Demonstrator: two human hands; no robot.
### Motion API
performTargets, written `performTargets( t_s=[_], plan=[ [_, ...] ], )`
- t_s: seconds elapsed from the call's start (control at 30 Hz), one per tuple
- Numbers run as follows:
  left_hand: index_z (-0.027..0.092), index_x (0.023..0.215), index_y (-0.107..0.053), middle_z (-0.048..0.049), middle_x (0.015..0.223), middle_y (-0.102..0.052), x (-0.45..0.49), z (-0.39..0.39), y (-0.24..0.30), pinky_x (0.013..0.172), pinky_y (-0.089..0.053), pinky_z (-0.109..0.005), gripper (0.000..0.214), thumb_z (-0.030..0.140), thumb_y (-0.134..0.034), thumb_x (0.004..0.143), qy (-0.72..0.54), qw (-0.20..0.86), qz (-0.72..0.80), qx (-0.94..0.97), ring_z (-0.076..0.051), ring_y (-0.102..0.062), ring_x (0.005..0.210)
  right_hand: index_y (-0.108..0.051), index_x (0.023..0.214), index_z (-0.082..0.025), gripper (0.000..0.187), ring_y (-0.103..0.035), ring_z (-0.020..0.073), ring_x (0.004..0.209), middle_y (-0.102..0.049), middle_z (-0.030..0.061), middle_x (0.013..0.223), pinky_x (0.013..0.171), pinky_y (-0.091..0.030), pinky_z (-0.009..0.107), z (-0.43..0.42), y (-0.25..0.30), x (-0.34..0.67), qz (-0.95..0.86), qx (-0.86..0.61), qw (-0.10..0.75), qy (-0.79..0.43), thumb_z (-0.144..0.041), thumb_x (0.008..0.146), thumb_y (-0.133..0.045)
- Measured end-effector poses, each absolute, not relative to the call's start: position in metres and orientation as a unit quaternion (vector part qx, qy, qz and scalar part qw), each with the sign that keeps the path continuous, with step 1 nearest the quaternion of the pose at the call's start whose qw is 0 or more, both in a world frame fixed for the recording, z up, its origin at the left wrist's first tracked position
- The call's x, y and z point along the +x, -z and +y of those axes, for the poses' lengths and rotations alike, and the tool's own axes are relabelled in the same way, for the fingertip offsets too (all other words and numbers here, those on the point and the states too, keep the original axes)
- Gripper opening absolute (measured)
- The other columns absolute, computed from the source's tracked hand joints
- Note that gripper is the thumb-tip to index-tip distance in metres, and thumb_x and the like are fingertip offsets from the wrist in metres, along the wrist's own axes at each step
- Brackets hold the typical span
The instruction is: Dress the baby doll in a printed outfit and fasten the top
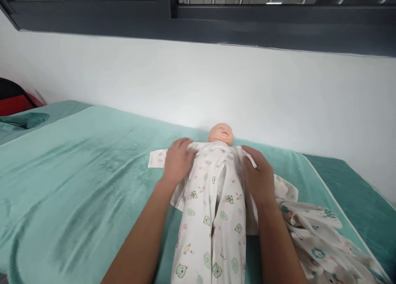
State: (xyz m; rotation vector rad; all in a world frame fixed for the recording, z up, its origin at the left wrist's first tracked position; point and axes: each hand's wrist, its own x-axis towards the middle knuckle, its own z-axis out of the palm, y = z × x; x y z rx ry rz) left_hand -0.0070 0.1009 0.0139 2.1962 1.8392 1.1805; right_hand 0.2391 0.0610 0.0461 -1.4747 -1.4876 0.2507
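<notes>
A baby doll (221, 133) lies on its back on a teal blanket (77, 172), dressed in a white printed sleepsuit (213, 210) with small green animal figures. My left hand (177, 160) rests on the doll's left side near the shoulder and sleeve, fingers curled against the cloth. My right hand (260, 174) lies along the doll's other side, fingers pressed on the fabric at the chest and arm. Both hands flank the torso.
A second printed white cloth (318, 234) lies crumpled at the right of the doll. A white wall (278, 94) runs close behind the bed, under a dark window frame (198, 24). A red and black object (15, 98) sits at far left.
</notes>
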Motion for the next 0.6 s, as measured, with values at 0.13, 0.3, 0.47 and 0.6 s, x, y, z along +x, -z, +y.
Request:
performTargets(
  t_s=[0.13,0.3,0.47,0.6],
  plan=[
    [0.031,0.137,-0.057,-0.0032,0.142,-0.059,0.007,0.107,-0.007,0.112,-0.036,-0.045,0.041,0.028,-0.04,0.1,-0.289,0.039,0.586,0.756,-0.025,-0.051,0.13,-0.06,0.132,-0.023,0.041,-0.056,0.0245,0.127,-0.064,0.0075,0.136,0.106,-0.043,0.041,0.07,-0.074,0.173,-0.758,-0.535,0.348,-0.133,-0.03,0.094,-0.047],
    [0.033,0.134,-0.061,0.0012,0.136,-0.065,-0.018,0.119,-0.002,0.108,-0.039,-0.042,0.047,0.019,-0.043,0.093,-0.268,0.057,0.636,0.722,-0.023,-0.058,0.124,-0.061,0.121,-0.012,0.035,-0.057,0.0312,0.118,-0.068,0.0161,0.123,0.105,-0.037,0.047,0.1,-0.082,0.138,-0.826,-0.556,0.086,-0.005,-0.021,0.09,-0.049],
    [0.026,0.137,-0.059,-0.0024,0.132,-0.067,-0.038,0.125,-0.005,0.099,-0.047,-0.039,0.047,0.025,-0.039,0.095,-0.303,0.09,0.728,0.608,-0.025,-0.061,0.122,-0.059,0.124,-0.016,0.039,-0.049,0.0275,0.129,-0.06,0.0116,0.135,0.102,-0.039,0.039,0.11,-0.093,0.16,-0.828,-0.56,0.013,-0.031,-0.026,0.086,-0.056],
    [0.027,0.136,-0.059,-0.0033,0.132,-0.068,-0.039,0.128,-0.007,0.097,-0.049,-0.04,0.045,0.029,-0.043,0.093,-0.288,0.12,0.749,0.585,-0.027,-0.063,0.119,-0.062,0.118,-0.015,0.031,-0.057,0.0286,0.116,-0.063,0.0145,0.126,0.086,-0.048,0.037,0.124,-0.098,0.136,-0.849,-0.523,-0.075,-0.007,-0.023,0.088,-0.054]
  ],
)
